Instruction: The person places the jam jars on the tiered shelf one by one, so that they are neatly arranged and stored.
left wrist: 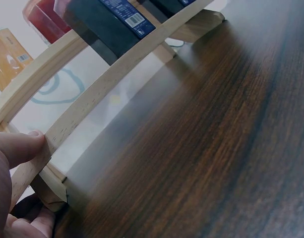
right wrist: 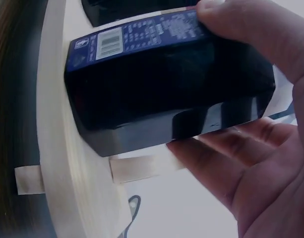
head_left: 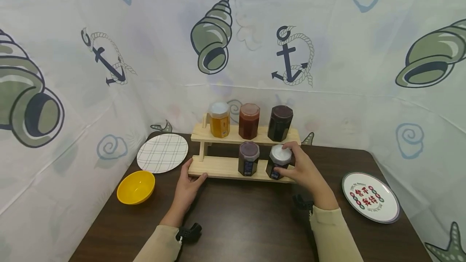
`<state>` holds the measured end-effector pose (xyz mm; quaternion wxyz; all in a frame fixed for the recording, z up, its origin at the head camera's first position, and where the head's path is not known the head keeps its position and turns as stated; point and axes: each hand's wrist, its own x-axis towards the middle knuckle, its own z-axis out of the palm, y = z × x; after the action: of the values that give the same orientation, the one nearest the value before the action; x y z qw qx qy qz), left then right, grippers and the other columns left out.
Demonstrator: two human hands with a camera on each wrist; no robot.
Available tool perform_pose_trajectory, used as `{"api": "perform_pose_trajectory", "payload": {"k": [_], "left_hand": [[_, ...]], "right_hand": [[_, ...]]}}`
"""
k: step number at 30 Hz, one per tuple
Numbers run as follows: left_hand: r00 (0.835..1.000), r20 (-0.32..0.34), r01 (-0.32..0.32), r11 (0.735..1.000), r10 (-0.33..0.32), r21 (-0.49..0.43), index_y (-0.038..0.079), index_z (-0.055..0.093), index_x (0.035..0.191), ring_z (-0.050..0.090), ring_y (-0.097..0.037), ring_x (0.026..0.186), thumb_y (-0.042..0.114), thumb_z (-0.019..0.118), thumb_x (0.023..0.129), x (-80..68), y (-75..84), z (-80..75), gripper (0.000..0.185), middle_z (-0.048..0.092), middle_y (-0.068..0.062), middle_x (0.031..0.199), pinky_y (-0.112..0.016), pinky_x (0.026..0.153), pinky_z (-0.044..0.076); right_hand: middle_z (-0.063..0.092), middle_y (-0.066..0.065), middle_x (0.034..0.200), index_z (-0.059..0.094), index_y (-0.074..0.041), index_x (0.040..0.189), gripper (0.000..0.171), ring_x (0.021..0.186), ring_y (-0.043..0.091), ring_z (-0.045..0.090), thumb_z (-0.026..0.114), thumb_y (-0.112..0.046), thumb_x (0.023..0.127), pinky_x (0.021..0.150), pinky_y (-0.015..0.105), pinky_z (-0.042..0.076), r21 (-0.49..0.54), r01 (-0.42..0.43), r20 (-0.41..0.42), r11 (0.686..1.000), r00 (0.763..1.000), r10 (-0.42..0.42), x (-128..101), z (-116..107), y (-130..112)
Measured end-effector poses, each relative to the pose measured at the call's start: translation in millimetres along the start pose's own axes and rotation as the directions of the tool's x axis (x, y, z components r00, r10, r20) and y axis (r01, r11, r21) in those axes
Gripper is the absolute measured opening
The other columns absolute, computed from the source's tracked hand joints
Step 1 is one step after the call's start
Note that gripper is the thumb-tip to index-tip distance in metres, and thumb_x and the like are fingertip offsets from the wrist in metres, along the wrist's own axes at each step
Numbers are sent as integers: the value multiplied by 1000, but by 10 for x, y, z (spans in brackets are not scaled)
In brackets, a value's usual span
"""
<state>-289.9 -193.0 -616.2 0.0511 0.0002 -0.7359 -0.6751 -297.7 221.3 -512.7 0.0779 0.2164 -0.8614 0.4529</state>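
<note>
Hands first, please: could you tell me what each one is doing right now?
Left hand: grips the wooden rack at its left end.
Right hand: grips the white-lidded jar.

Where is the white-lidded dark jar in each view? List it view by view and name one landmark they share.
Head: the white-lidded dark jar stands at the right end of the lower shelf, in the right hand's grip.
Left wrist: top edge, only a dark corner shows, probably this jar.
Right wrist: it fills the centre, blue label up, fingers round it.
Shared landmark: the wooden rack, whose pale rail crosses all three views.
</note>
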Motion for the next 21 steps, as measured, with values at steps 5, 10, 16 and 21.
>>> {"api": "perform_pose_trajectory", "payload": {"k": [5,10,16,21], "left_hand": [[1000,-2,3,1000,-3,2,15,21,174,34,-38,164,15,80,102,-1,15,10,92,23,-21,179,-55,129,36],[1000,5,5,1000,-5,-1,15,20,174,35,-38,163,15,79,102,-3,9,19,93,23,-21,179,-55,128,37],[1000,1,-1,1000,1,10,15,21,174,36,-39,162,16,79,103,-3,9,25,92,24,-22,179,-55,128,38],[1000,-3,4,1000,-4,2,16,21,174,37,-38,162,15,79,102,-2,10,20,93,23,-21,179,-55,127,38]], "right_hand": [[59,16,143,45,-14,140,76,127,35,70,96,-6,84,105,52,60,-25,-5,4,1000,1000,5,-12,-32,-1],[55,15,140,49,-10,140,77,127,34,67,97,-4,81,103,48,61,-51,42,-18,998,999,-43,-27,-64,15],[54,14,140,50,-8,142,78,127,33,66,97,-1,79,102,46,62,-80,69,-26,994,997,-71,-27,-65,-3],[54,16,137,50,-8,141,78,125,36,67,97,-2,80,102,49,62,-104,46,-37,994,998,-50,-8,-27,-29]]}}
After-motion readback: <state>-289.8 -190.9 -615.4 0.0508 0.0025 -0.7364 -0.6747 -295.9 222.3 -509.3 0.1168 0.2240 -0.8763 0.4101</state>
